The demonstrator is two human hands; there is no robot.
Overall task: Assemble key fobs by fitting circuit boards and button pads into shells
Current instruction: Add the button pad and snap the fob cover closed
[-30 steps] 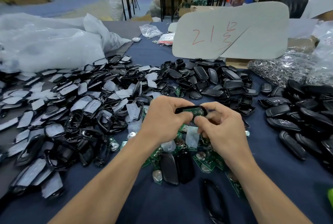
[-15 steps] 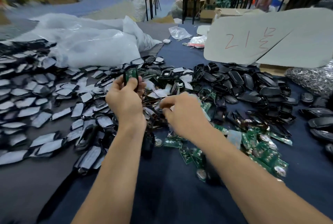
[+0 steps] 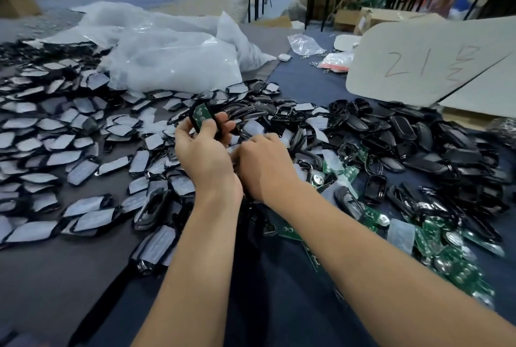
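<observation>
My left hand (image 3: 205,151) grips a black key fob shell (image 3: 203,119) with a green circuit board seated in it, held upright above the heap. My right hand (image 3: 264,162) lies knuckles-up right beside it, fingers curled down into the pile of shells; what they touch is hidden. Shells covered with grey film (image 3: 83,173) spread across the left of the table. Bare black shells (image 3: 405,134) are heaped on the right. Loose green circuit boards (image 3: 446,257) lie at the lower right.
A big clear plastic bag (image 3: 167,53) lies behind the left pile. Grey card sheets marked in red (image 3: 418,67) lean at the back right, small bags (image 3: 304,45) beside them. Dark blue cloth (image 3: 279,304) covers the table near me. Folding tables stand far behind.
The view swung left. My left hand carried the shell with the board from the centre to over the film-covered pile. My right hand let go of it and dropped onto the heap.
</observation>
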